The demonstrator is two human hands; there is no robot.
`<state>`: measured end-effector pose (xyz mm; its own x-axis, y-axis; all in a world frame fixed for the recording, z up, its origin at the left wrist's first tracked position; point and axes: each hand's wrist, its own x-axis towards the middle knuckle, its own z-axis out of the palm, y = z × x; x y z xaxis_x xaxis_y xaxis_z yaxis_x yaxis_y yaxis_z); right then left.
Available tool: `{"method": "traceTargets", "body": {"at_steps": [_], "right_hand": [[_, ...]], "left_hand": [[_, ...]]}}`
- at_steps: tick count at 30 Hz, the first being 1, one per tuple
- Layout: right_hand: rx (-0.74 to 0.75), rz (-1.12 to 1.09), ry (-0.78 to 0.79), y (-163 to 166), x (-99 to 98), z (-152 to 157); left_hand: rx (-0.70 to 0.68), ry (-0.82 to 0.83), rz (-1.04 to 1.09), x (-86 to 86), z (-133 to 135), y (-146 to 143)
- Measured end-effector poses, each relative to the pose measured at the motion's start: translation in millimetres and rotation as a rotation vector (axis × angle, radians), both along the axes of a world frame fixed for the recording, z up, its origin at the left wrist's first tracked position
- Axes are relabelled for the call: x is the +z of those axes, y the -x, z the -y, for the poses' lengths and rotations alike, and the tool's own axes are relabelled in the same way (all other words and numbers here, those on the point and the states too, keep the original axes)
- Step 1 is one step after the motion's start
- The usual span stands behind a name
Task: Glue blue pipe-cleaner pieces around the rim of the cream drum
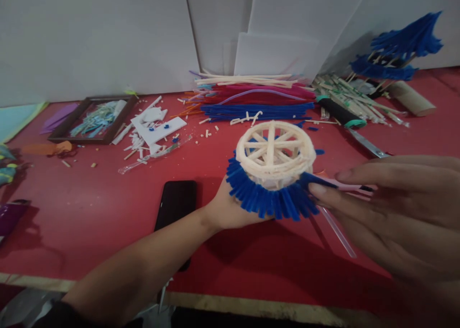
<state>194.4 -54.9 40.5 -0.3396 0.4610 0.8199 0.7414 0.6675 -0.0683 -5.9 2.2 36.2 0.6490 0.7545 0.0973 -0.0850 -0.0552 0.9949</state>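
Observation:
My left hand (230,209) holds from below a round cream pipe-cleaner wheel (275,148) with spokes and a fringe of blue pipe-cleaner loops (268,198) along its near edge. My right hand (393,208) is close to the camera at the right. Its fingertips touch the right end of the blue fringe, fingers extended. A thin clear stick (336,230) and something pink with a dark tip (354,187) lie under or by those fingers; I cannot tell whether the hand grips them.
On the red table (89,213) a black phone (176,206) lies beside my left forearm. A pile of coloured pipe cleaners (255,100) lies at the back. A framed tray (91,118), white scraps (154,127), a blue fringed piece (395,55), a cardboard tube (411,99) and a knife (366,143) are around.

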Motion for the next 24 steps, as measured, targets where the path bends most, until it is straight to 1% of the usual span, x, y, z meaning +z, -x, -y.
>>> {"method": "traceTargets", "body": {"at_steps": [2,5,9,14,19,22,24], "right_hand": [[-0.023,-0.027,0.009,1,-3.5,1],[-0.03,-0.037,0.014,3,-6.6,2],[0.003,0.011,-0.017,1,-3.9,1],[0.067,0.094,0.013,-1,3.3,0],[0.038,0.108,-0.073,2,1.3,3],[0.023,0.061,-0.033,3,-0.6,6],[0.027,0.09,-0.007,3,-0.6,7]], "left_hand": [[-0.046,-0.057,0.0,-2.4,0,2],[-0.043,-0.111,0.021,-5.5,-1,3],[-0.031,-0.104,0.021,-9.1,-1,4],[-0.033,-0.112,0.069,-12.3,0,4],[-0.024,-0.147,0.035,-9.2,2,3],[-0.023,-0.155,0.041,-8.9,2,3],[-0.037,-0.187,0.051,-8.9,2,3]]}}
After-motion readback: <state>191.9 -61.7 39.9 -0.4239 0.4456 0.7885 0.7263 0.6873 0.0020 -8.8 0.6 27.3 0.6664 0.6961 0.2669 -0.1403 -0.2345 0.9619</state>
